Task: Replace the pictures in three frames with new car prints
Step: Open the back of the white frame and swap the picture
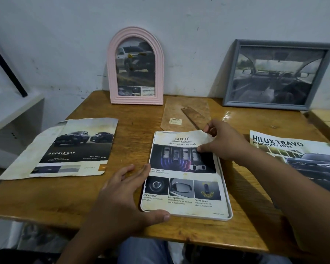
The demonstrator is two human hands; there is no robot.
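A: While the white frame (225, 189) lies face-down near the middle of the table (145, 119), the safety print (183, 168) sits inside it. How should it be seated?

B: Right hand (223, 141) pinches the far right corner, which is curled up; left hand (122, 193) rests flat, fingers straight, at the near left edge. My judgement: press the corner flat and square the edges to the rim before fitting the brown backing board (179, 113) lying just beyond.

A: Orientation?

B: Long axis runs near to far, heading at the far end, slightly tilted. Pink frame (135, 67) and grey frame (278, 73) lean on the wall.
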